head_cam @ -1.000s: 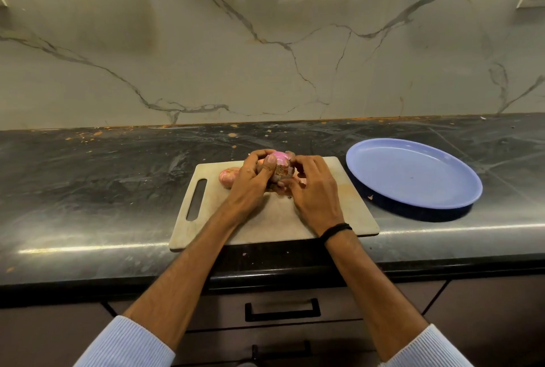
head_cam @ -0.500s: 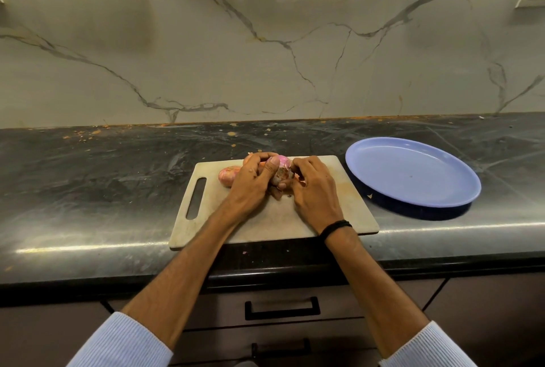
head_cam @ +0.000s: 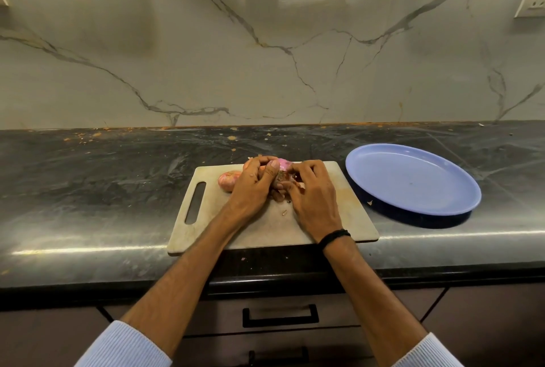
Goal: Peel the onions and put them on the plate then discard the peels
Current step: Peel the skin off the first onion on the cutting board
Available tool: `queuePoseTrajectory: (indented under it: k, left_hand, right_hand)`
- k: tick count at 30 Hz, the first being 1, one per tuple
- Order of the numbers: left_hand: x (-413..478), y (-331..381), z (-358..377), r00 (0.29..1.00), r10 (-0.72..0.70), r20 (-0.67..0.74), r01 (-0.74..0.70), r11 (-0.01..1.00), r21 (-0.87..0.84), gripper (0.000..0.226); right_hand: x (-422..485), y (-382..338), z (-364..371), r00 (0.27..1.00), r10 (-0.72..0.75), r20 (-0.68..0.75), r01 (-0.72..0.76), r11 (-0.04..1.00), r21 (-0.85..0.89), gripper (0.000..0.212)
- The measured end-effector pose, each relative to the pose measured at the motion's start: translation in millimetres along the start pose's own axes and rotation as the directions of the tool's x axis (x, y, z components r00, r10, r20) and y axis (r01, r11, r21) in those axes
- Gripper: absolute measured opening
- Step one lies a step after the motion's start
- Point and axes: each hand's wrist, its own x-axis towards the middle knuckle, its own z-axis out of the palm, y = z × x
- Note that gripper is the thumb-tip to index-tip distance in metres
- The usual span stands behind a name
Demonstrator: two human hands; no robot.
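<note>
On one cutting board (head_cam: 265, 228), the left hand (head_cam: 253, 186) and right hand (head_cam: 309, 195) both grip one pink onion (head_cam: 283, 164), fingers curled around it. A second onion (head_cam: 227, 180) lies just left of them; one blue plate (head_cam: 413, 181) stands to the right.

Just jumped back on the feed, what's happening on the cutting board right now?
A person is peeling onions by hand. The left hand grips a partly peeled onion over the cutting board while the right hand picks at its skin. A second onion, seemingly unpeeled, lies on the board beside the left hand, and a few peel scraps lie near the hands. The blue plate to the right holds no onion yet.
</note>
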Motion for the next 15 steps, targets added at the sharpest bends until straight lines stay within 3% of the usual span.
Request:
queuePoseTrajectory:
  k: [6, 11, 15]
  left_hand:
    - [-3, 6, 2, 1.0, 0.021, 0.02, -0.021, 1.0, -0.011, 0.021]
    - [-3, 7, 1, 0.999, 0.018, 0.032, -0.018, 1.0, -0.004, 0.024]
    - [-3, 9, 0, 0.999, -0.048, -0.006, 0.047, 0.99, -0.131, 0.029]
  right_hand:
    - [0, 2, 1, 0.999, 0.032, 0.023, -0.032, 0.999, -0.009, 0.004]
    - [-2, -2, 1, 0.997, 0.005, 0.076, 0.002, 0.996, -0.09, 0.012]
    - [-3, -9, -1, 0.997, 0.016, 0.079, -0.008, 0.995, -0.104, 0.029]
